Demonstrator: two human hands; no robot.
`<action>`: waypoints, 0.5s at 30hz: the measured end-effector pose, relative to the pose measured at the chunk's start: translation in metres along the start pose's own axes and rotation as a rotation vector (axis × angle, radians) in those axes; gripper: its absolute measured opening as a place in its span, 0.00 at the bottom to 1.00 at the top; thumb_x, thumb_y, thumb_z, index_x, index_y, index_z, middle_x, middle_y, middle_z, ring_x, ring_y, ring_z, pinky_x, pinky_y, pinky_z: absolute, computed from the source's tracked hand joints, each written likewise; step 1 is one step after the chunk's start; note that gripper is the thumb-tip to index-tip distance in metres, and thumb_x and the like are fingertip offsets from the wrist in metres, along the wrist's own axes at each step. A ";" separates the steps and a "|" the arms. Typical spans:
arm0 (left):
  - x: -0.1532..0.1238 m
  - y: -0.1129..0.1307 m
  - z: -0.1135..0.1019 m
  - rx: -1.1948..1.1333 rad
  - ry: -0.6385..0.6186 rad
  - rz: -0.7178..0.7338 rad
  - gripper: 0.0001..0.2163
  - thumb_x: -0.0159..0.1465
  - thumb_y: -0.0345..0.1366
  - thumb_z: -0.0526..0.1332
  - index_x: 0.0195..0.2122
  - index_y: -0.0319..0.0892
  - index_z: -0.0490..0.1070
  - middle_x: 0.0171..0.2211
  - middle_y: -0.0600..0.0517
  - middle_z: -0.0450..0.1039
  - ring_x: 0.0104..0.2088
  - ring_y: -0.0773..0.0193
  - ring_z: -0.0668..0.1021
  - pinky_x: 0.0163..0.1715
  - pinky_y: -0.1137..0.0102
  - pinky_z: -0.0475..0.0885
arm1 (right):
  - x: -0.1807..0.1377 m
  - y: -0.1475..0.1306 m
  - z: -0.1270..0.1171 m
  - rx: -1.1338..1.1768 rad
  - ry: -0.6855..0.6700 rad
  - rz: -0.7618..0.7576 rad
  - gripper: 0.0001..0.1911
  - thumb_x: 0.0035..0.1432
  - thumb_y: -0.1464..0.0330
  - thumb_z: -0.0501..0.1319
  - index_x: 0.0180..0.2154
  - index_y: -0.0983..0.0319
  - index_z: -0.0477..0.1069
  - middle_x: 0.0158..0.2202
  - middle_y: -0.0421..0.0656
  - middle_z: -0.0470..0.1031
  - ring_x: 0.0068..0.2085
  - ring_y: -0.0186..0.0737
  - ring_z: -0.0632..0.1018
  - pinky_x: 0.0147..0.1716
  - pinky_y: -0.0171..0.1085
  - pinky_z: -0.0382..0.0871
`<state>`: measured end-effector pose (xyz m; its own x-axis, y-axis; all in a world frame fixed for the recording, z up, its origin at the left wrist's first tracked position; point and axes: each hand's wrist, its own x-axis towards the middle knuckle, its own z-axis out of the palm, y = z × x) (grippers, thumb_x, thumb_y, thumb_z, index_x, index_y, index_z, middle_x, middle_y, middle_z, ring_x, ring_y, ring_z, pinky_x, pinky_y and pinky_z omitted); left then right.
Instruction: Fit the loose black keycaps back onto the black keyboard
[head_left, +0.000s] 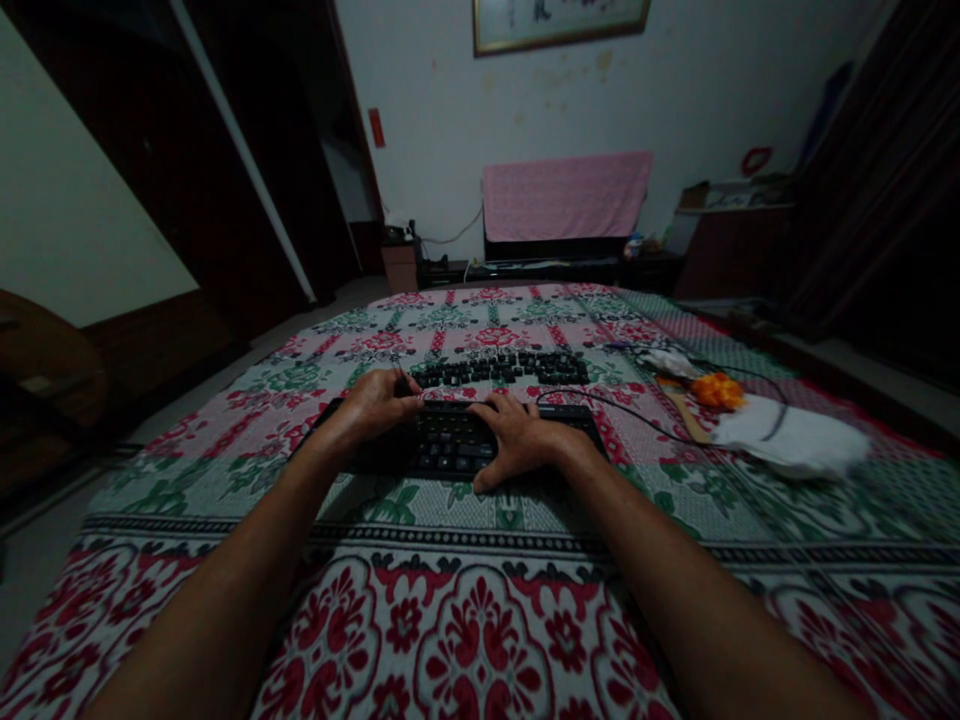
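Note:
A black keyboard (450,450) lies on the patterned cloth in front of me, with some keys in place and part of its upper rows bare. My left hand (379,403) is over its left half, thumb and fingers pinched around a small dark thing whose kind is too dim to tell. Across the right half rests my right hand (517,435), fingers spread and thumb near the front edge. Just beyond the keyboard, many loose black keycaps (502,368) are laid out in rough rows. A black cable (630,408) runs off to the right.
On the right lie a white cloth (795,437), an orange fluffy bundle (718,391), a wooden-handled brush (684,412) and a crumpled whitish item (666,362). The red, green and white cloth (480,620) covers the whole surface. A pink towel (566,197) hangs at the far wall.

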<state>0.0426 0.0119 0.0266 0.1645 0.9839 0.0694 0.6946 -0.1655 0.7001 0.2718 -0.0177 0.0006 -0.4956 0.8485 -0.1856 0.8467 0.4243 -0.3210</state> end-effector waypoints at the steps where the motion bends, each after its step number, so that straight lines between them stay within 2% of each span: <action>1: 0.000 0.000 0.001 -0.057 -0.023 0.000 0.11 0.47 0.36 0.62 0.32 0.40 0.67 0.19 0.57 0.70 0.21 0.67 0.72 0.22 0.75 0.63 | 0.000 0.000 0.000 -0.001 -0.001 0.000 0.60 0.30 0.45 0.65 0.62 0.56 0.43 0.64 0.52 0.39 0.63 0.61 0.41 0.57 0.61 0.35; 6: -0.007 0.011 0.008 -0.294 -0.127 -0.004 0.15 0.44 0.37 0.65 0.32 0.39 0.67 0.20 0.58 0.68 0.20 0.70 0.70 0.21 0.75 0.63 | 0.002 0.002 0.002 -0.016 0.012 -0.010 0.59 0.30 0.45 0.65 0.62 0.55 0.44 0.63 0.52 0.40 0.63 0.60 0.43 0.57 0.60 0.37; 10: -0.011 0.019 0.011 -0.320 -0.165 0.001 0.15 0.44 0.37 0.65 0.32 0.38 0.67 0.20 0.59 0.67 0.19 0.71 0.69 0.20 0.76 0.62 | 0.002 0.002 0.001 -0.006 0.002 -0.006 0.60 0.30 0.45 0.65 0.62 0.55 0.44 0.63 0.52 0.41 0.63 0.61 0.42 0.57 0.60 0.37; 15: -0.010 0.015 0.016 -0.382 -0.229 -0.016 0.15 0.46 0.36 0.65 0.34 0.39 0.66 0.20 0.58 0.68 0.20 0.70 0.71 0.21 0.75 0.64 | 0.002 0.003 0.002 0.001 0.014 -0.029 0.59 0.30 0.45 0.65 0.62 0.55 0.44 0.62 0.51 0.43 0.62 0.62 0.43 0.57 0.61 0.37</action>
<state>0.0628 -0.0011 0.0245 0.3362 0.9390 -0.0728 0.3964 -0.0710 0.9153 0.2730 -0.0156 -0.0023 -0.5171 0.8402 -0.1634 0.8319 0.4485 -0.3267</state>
